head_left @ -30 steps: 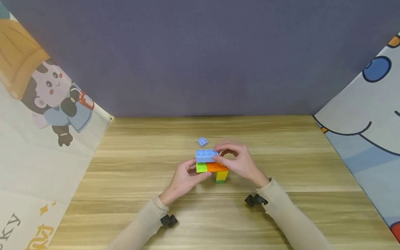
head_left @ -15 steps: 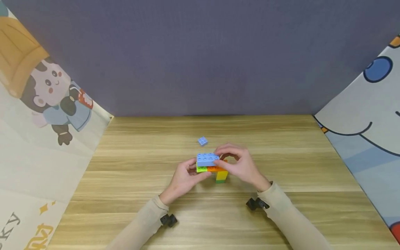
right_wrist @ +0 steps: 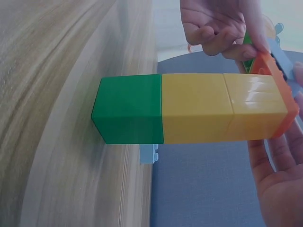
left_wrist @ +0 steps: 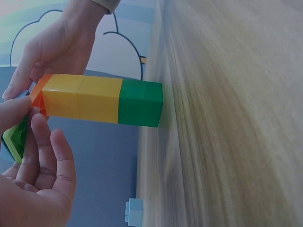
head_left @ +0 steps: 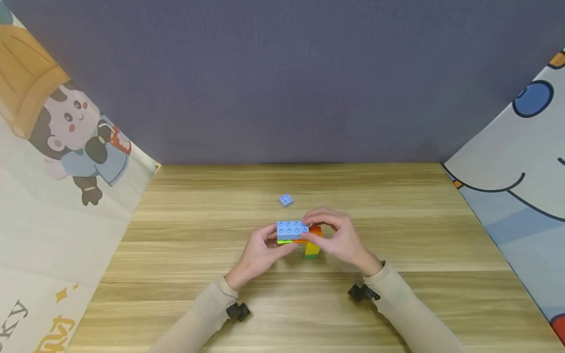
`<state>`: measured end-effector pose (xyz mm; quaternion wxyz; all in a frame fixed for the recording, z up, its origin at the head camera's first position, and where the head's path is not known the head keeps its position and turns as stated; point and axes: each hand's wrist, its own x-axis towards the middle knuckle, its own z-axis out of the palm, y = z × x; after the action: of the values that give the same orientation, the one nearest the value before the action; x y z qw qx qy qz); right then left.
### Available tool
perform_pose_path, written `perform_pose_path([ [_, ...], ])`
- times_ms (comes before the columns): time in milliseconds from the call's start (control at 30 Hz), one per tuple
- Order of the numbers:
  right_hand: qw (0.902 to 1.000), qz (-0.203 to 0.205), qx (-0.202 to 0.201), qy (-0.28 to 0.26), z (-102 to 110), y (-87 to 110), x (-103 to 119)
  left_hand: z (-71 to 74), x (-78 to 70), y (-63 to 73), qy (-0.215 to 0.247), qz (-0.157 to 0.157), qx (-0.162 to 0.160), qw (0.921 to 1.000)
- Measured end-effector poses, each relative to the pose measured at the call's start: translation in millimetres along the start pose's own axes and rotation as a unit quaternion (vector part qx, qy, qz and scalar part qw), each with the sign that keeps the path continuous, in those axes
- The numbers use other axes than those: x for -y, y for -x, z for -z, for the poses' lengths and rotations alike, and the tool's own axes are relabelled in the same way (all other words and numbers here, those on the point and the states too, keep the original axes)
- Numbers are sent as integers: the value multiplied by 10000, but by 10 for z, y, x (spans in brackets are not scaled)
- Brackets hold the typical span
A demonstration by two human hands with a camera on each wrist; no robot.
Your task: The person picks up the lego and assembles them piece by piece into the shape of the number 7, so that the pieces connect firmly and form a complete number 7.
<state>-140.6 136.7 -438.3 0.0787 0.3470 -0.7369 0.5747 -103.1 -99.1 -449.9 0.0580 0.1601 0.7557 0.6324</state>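
Note:
My right hand [head_left: 342,239] pinches a light blue eight-stud brick [head_left: 292,230] by its right end. That brick lies over a lime green brick [head_left: 284,241] and an orange brick [head_left: 316,230]; whether it is fully seated I cannot tell. My left hand [head_left: 258,252] grips the lime green brick from the left, thumb in front, its thumb reaching the orange one. Under the orange brick's right end stands a column of yellow bricks [right_wrist: 196,108] on a green brick [right_wrist: 128,109], upright on the table. The lime green end juts out, held above the table.
A small light blue four-stud brick [head_left: 286,199] lies on the wooden table [head_left: 198,196] behind the hands. A grey-blue panel [head_left: 300,83] rises at the table's back edge, with printed cartoon panels at left and right.
The right hand has lowered the light blue brick towards the front, onto or close over the lime green and orange bricks, covering most of their studs. My left hand has stayed in place.

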Motion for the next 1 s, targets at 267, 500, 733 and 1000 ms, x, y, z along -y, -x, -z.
perform_pose_path([
  [267, 9998, 191, -32, 89, -16, 11, -11, -8, 12, -7, -1, 93, 5, 10000],
  [500, 9984, 464, -42, 317, -31, 2, -12, 3, 2, -8, 79, 124, 55, 9999],
  [733, 9936, 867, -55, 716, -18, 0, 5, -1, -12, -6, 147, 180, 77, 9997],
  [1000, 9952, 584, -30, 790, -10, 22, 34, -4, -9, -13, 241, 227, 113, 9994],
])
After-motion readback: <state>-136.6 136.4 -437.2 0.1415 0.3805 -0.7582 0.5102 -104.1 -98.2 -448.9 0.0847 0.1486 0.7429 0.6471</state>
